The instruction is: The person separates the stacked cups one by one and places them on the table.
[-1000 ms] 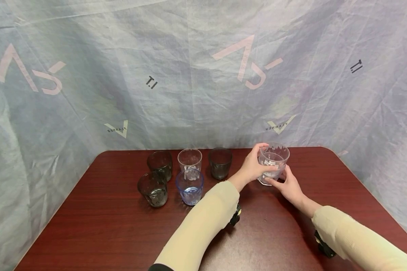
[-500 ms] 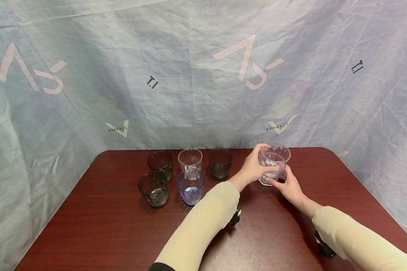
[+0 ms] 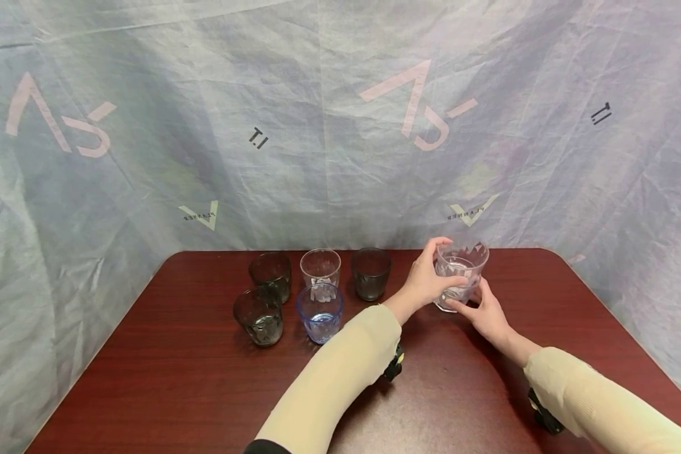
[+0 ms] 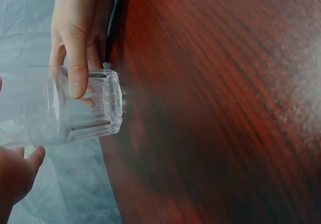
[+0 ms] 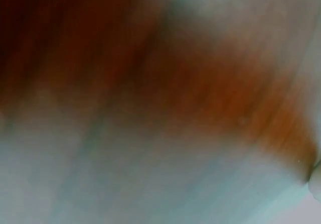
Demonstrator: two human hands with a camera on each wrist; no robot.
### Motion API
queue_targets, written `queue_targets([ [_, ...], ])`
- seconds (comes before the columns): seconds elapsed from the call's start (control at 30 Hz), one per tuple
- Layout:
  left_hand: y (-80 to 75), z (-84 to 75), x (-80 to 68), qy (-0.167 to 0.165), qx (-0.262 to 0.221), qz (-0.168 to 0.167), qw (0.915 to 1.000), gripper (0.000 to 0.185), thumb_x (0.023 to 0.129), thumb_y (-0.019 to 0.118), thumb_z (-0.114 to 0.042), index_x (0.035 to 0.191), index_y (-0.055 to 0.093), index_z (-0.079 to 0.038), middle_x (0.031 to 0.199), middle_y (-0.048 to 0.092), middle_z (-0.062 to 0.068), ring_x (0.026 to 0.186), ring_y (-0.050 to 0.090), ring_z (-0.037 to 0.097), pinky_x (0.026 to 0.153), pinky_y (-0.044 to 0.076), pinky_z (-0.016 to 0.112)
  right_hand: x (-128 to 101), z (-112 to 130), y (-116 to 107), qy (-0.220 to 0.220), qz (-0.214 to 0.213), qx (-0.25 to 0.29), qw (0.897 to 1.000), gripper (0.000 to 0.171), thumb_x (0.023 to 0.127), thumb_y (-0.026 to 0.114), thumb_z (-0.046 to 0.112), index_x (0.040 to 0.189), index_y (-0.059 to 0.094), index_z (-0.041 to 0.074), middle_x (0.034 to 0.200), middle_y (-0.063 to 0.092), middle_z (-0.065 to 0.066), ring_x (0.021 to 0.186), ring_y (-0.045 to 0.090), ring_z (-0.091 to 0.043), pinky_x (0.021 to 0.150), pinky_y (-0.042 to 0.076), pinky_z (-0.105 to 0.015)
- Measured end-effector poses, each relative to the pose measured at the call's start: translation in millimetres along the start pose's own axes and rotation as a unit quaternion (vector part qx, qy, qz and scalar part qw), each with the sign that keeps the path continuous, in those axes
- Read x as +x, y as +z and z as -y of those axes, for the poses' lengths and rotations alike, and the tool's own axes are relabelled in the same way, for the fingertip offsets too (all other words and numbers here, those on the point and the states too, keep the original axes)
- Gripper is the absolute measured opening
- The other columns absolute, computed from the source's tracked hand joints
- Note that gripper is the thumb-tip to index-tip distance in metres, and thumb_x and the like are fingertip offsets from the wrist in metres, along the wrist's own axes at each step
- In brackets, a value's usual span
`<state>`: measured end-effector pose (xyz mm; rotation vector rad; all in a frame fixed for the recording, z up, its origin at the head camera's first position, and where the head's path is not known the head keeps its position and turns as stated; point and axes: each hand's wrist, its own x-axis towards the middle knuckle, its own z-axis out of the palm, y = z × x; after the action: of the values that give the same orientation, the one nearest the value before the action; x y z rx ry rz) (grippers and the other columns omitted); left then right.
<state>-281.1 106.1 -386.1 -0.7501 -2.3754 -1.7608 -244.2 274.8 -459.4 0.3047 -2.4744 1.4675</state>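
Observation:
At the right of the table, two clear glasses stand stacked, an upper glass (image 3: pixel 470 255) set into a lower glass (image 3: pixel 446 304). My left hand (image 3: pixel 422 280) grips the upper glass from the left, with fingers behind the rim and the thumb across its front. Lower down, my right hand (image 3: pixel 488 315) holds the bottom glass between thumb and fingers. The left wrist view has the stack lying sideways in the picture, the faceted base (image 4: pixel 113 103) toward the wood and the right hand's thumb pressed on it. The right wrist view is blurred and shows neither glass.
Left of the hands are three dark grey glasses, among them one at the back (image 3: pixel 371 277), a clear glass (image 3: pixel 320 265) and a blue-tinted glass (image 3: pixel 320 315). All are upright on the reddish wooden table (image 3: pixel 164 378). A grey printed cloth (image 3: pixel 318 157) hangs behind its far edge.
Both hands keep their hold on the stacked glasses, almost still. The light marks on the upper glass have changed slightly. The head view has shifted a little; the other glasses stay put.

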Motion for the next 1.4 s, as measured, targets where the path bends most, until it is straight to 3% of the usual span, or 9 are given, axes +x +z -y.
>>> queue_targets([
  [0.2,-4.4,-9.4,-3.1,0.011,-0.007,-0.008,0.9999,0.071,0.075,0.086,-0.014,0.132,0.045,-0.023,0.135,0.052,0.004,0.127,0.048,0.014,0.101,0.039,0.026,-1,0,-2,0.015,0.006,0.005,1.0,0.077,0.09,0.071,0.009,0.148,0.021,0.001,0.139,0.041,-0.029,0.119,0.049,-0.047,0.078,0.042,-0.011],
  [0.4,-12.0,-15.5,-5.4,0.03,-0.028,-0.02,0.999,0.071,0.074,0.086,-0.01,0.132,0.046,-0.02,0.131,0.053,0.004,0.121,0.052,0.014,0.099,0.043,0.032,-1,0,-1,0.03,0.0,0.011,0.999,0.079,0.089,0.072,0.01,0.148,0.02,-0.001,0.143,0.034,-0.03,0.118,0.049,-0.048,0.075,0.042,-0.009],
  [0.6,-22.6,-21.6,-10.6,0.042,-0.062,-0.031,0.9967,0.07,0.075,0.085,-0.008,0.131,0.046,-0.02,0.129,0.051,0.002,0.115,0.052,0.009,0.093,0.047,0.028,0,-2,0,0.035,-0.006,0.002,0.999,0.078,0.089,0.072,0.008,0.146,0.02,-0.002,0.134,0.042,-0.034,0.116,0.05,-0.047,0.074,0.041,-0.008],
  [0.77,-33.4,-26.8,-18.5,0.06,-0.075,-0.034,0.9948,0.07,0.077,0.084,-0.008,0.133,0.044,-0.019,0.131,0.05,0.004,0.121,0.05,0.01,0.095,0.045,0.028,0,-1,2,0.012,-0.016,0.012,1.0,0.072,0.087,0.072,0.001,0.142,0.026,-0.003,0.129,0.047,-0.034,0.113,0.053,-0.046,0.076,0.043,-0.011],
  [1.0,-49.4,-31.6,-34.7,0.065,-0.08,-0.031,0.9942,0.071,0.079,0.082,-0.006,0.136,0.041,-0.016,0.139,0.046,0.005,0.131,0.042,0.012,0.098,0.044,0.035,1,-3,3,-0.003,-0.021,0.009,1.0,0.071,0.086,0.072,0.0,0.141,0.028,-0.004,0.128,0.046,-0.033,0.111,0.054,-0.046,0.073,0.043,-0.009],
  [1.2,-63.5,-33.7,-55.5,0.047,-0.099,-0.027,0.9936,0.071,0.079,0.081,-0.004,0.136,0.04,-0.015,0.14,0.046,0.004,0.133,0.042,0.015,0.099,0.043,0.037,1,-2,4,-0.001,-0.03,0.004,1.0,0.07,0.084,0.075,0.003,0.139,0.031,-0.003,0.12,0.053,-0.028,0.104,0.059,-0.027,0.071,0.045,-0.01],
  [1.4,-72.8,-28.0,-78.8,0.027,-0.11,-0.024,0.9932,0.072,0.078,0.081,-0.001,0.136,0.041,-0.016,0.14,0.047,0.007,0.13,0.045,0.017,0.099,0.043,0.041,1,-1,3,0.005,-0.014,0.004,1.0,0.071,0.087,0.073,0.005,0.141,0.027,-0.002,0.125,0.049,-0.031,0.111,0.053,-0.043,0.071,0.044,-0.01],
])
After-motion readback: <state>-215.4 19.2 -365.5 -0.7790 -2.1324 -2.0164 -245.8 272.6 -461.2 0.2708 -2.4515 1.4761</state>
